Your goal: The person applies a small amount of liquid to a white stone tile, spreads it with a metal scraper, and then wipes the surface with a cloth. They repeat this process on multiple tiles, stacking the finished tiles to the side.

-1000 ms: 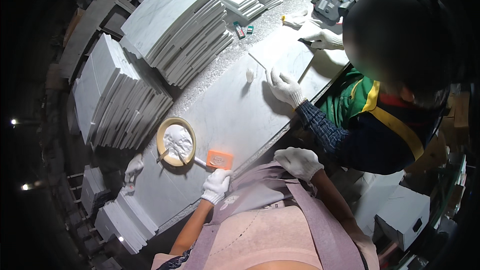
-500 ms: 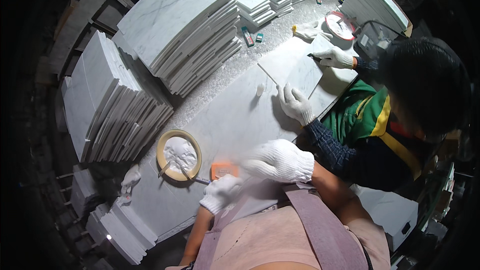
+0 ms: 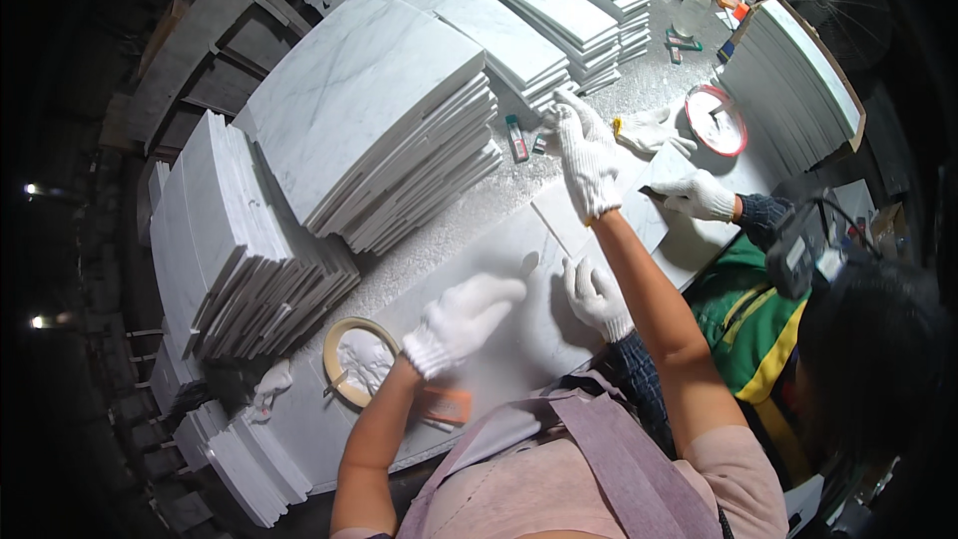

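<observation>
Lying just left of the nearer right hand (image 3: 586, 160), a slim red-and-green box (image 3: 517, 140) is pointed lengthwise away from the wearer; whether anything is gripped by its outstretched fingers cannot be told. On the left hand (image 3: 464, 319), straightened fingers, seemingly unladen, are aimed toward a small white piece (image 3: 530, 262); white material (image 3: 364, 359) is held in a cream bowl (image 3: 330, 349) and a red-rimmed bowl (image 3: 743, 128)

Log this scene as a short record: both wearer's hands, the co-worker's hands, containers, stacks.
Left hand: white-gloved, blurred, over the pale slab; fingers toward a small white object, contact unclear
Right hand: white-gloved, outstretched beside a small dark box; grip unclear
Co-worker's right hand: gloved, holding a dark tool
Co-worker's left hand: gloved
Containers: cream-rimmed bowl, red-rimmed bowl, both with white contents
Stacks: grey-veined panels
</observation>
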Demonstrator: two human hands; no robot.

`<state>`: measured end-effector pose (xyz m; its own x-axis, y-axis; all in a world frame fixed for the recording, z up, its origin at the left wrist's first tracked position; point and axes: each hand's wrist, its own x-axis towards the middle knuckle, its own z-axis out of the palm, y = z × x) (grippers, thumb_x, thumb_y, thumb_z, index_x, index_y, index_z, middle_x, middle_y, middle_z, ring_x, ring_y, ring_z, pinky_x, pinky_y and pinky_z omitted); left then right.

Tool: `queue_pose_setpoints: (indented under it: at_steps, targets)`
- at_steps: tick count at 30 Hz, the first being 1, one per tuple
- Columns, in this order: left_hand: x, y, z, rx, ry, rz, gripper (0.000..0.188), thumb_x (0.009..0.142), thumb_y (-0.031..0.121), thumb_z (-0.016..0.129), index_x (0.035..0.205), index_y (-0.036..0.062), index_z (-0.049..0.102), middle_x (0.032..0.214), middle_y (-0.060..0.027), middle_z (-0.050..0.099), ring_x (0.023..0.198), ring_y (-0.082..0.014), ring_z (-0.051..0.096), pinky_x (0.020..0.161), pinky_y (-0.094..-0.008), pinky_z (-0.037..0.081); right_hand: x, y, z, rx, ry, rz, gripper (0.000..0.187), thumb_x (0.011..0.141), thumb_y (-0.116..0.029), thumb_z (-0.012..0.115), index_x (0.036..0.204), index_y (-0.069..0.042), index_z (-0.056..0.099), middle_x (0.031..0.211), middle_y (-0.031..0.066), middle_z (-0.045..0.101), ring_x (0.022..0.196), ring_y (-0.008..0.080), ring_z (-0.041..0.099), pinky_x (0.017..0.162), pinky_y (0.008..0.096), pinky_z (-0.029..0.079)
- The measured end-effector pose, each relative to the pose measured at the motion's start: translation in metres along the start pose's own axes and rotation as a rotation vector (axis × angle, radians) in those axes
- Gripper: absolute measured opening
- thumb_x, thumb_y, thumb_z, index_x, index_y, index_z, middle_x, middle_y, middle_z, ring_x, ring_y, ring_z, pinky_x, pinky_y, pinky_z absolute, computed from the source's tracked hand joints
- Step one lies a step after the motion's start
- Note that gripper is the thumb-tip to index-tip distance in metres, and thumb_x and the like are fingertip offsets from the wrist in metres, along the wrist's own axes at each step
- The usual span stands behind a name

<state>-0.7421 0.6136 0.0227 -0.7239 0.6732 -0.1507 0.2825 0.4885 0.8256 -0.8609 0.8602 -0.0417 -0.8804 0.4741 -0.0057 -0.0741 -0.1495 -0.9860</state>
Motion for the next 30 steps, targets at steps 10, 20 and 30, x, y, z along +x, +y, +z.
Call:
queue_pose_setpoints:
  at_steps: [10,20,30]
  targets:
    - [0.229,-0.070,0.016,-0.440,0.099,-0.311,0.047,0.099,0.021,0.063,0.140,-0.0030,0.058,0.132,-0.0167,0.067,0.124,-0.0235,0.062,0.109,-0.0352,0.047,0.136,0.122,-0.048,-0.382,-0.001,0.068,0.048,0.105,-0.029,0.065,0.146,-0.004,0.060,0.120,0.0072,0.070,0.092,0.0111,0.064,0.078,0.0280,0.056]
    - [0.344,-0.141,0.023,-0.322,0.613,-0.429,0.086,0.093,0.041,0.074,0.155,-0.0080,0.039,0.156,-0.0341,0.046,0.147,-0.0407,0.046,0.119,-0.0418,0.039,0.198,0.127,-0.016,-0.518,0.008,0.171,0.060,0.098,-0.046,0.066,0.140,-0.004,0.063,0.118,0.0177,0.072,0.101,0.0269,0.068,0.090,0.0378,0.053]
    - [0.388,-0.154,0.012,-0.596,0.591,-0.695,0.101,0.094,0.067,0.060,0.164,0.0010,0.030,0.168,-0.0265,0.033,0.153,-0.0407,0.037,0.124,-0.0440,0.032,0.205,0.095,-0.007,-0.502,0.066,0.286,0.049,0.091,-0.048,0.074,0.108,-0.003,0.079,0.084,0.0113,0.075,0.077,0.0183,0.070,0.076,0.0356,0.055]
